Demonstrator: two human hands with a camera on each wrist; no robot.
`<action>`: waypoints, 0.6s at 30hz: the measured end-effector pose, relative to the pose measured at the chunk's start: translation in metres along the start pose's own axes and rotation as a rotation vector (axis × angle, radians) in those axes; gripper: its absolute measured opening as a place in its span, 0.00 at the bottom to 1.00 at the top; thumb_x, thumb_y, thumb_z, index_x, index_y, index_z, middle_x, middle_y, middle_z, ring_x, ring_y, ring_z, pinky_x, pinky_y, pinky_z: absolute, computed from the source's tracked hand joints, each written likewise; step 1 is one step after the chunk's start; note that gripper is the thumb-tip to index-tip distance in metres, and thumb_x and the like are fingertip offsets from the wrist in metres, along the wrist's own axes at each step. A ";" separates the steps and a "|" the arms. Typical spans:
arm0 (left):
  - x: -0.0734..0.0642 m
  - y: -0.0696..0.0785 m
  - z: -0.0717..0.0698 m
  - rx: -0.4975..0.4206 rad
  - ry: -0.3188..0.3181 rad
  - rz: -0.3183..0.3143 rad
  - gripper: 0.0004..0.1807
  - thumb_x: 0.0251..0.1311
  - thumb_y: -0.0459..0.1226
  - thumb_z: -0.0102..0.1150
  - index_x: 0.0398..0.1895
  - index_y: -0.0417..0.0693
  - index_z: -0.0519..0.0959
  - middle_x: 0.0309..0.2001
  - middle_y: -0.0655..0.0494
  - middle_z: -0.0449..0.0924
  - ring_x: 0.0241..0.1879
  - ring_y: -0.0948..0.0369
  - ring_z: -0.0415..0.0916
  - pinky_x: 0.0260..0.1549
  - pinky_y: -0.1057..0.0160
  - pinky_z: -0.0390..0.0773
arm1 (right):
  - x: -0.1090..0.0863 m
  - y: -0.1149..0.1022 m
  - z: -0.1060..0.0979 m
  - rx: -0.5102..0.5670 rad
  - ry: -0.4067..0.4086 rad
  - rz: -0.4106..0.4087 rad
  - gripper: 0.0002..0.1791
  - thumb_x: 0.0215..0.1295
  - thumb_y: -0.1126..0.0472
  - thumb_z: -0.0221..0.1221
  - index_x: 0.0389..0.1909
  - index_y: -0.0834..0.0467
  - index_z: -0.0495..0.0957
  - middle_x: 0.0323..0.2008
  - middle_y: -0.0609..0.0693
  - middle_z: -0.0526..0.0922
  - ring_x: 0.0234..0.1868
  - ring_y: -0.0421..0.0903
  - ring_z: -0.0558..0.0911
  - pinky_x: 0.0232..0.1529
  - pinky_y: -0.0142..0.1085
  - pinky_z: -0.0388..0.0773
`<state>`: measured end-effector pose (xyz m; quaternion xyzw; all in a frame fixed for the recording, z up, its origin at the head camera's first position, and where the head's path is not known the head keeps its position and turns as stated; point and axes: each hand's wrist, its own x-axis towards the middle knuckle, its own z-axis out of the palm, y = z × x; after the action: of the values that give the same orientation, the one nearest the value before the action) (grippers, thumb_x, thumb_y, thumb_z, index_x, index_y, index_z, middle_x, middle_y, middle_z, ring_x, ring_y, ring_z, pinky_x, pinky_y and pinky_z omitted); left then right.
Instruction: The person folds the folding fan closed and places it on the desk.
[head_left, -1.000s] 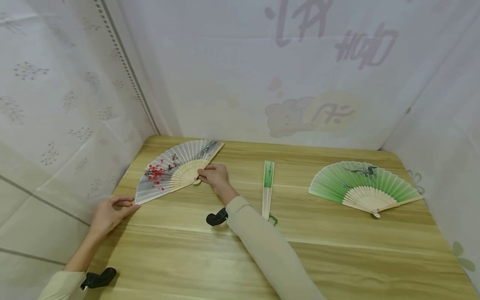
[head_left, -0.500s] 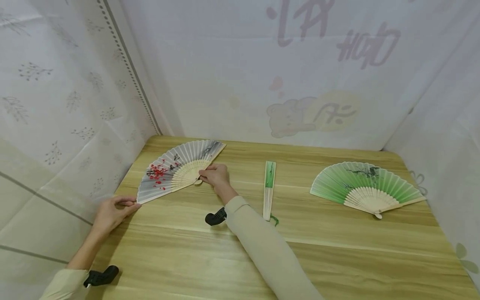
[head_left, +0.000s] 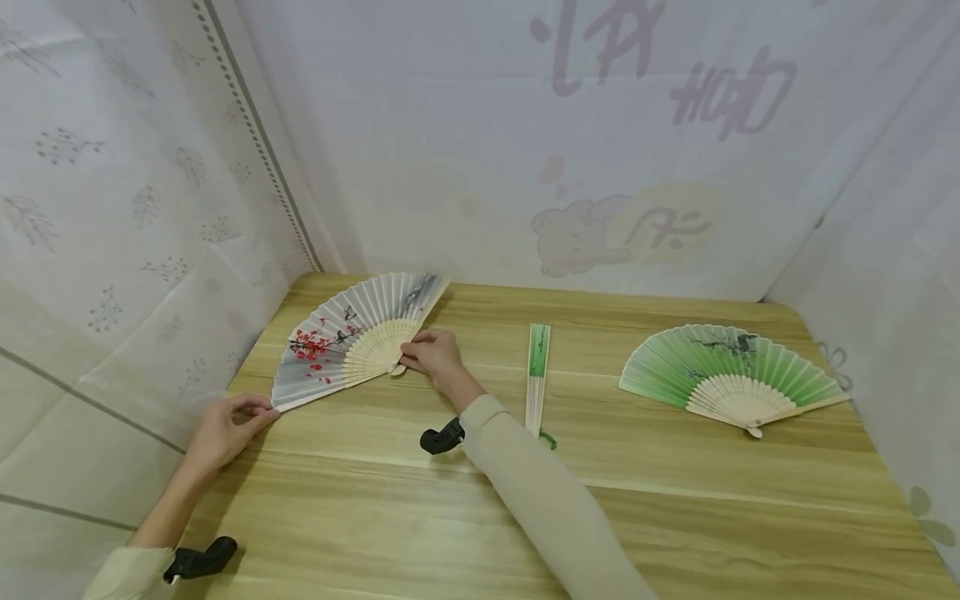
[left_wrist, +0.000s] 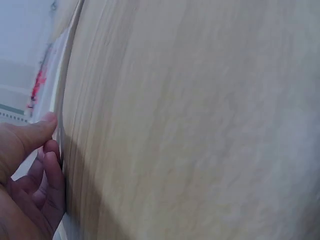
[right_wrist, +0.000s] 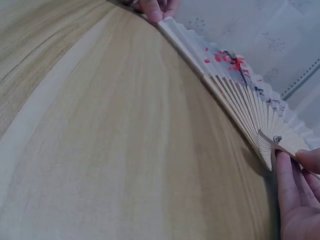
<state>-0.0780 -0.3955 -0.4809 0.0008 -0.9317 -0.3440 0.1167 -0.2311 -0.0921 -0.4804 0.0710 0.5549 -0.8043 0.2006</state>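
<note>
A spread folding fan, grey and white with red blossoms, lies at the back left of the table. My left hand pinches the outer tip of its left edge between thumb and fingers; the left wrist view shows the thumb on that edge. With the thumb and fingers of my right hand I hold the fan's right guard stick near the pivot. The pivot rivet shows in the right wrist view, just beside those fingers. Bare wooden ribs fan out from it.
A folded green fan with a green tassel lies mid-table. An open green fan lies at the right. Patterned curtains stand behind and beside the wooden table.
Over the last half second the blossom fan's upper right edge has risen slightly and its pivot end has shifted a little toward me, with my right hand. The left hand keeps its pinch.
</note>
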 end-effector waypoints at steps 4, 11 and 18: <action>0.001 0.006 0.003 -0.065 0.031 0.017 0.06 0.60 0.25 0.69 0.38 0.32 0.82 0.34 0.39 0.84 0.28 0.72 0.75 0.27 0.72 0.75 | -0.002 -0.009 -0.003 0.007 -0.031 -0.016 0.07 0.63 0.79 0.63 0.38 0.70 0.76 0.36 0.62 0.81 0.39 0.55 0.87 0.43 0.39 0.84; 0.009 0.023 0.004 -0.237 0.033 -0.033 0.09 0.68 0.27 0.63 0.46 0.27 0.77 0.36 0.36 0.83 0.26 0.63 0.84 0.20 0.65 0.82 | -0.013 -0.038 -0.006 0.021 -0.063 -0.069 0.08 0.64 0.78 0.63 0.38 0.67 0.74 0.33 0.58 0.81 0.32 0.48 0.85 0.44 0.39 0.84; 0.030 0.048 0.001 -0.285 0.067 0.020 0.10 0.67 0.29 0.65 0.46 0.30 0.78 0.34 0.50 0.84 0.26 0.64 0.82 0.22 0.70 0.80 | -0.029 -0.067 -0.030 -0.006 -0.103 -0.120 0.07 0.67 0.77 0.61 0.39 0.66 0.73 0.35 0.59 0.84 0.33 0.48 0.86 0.47 0.40 0.83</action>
<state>-0.1038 -0.3604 -0.4442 -0.0137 -0.8690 -0.4713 0.1502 -0.2346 -0.0367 -0.4245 -0.0046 0.5492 -0.8159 0.1807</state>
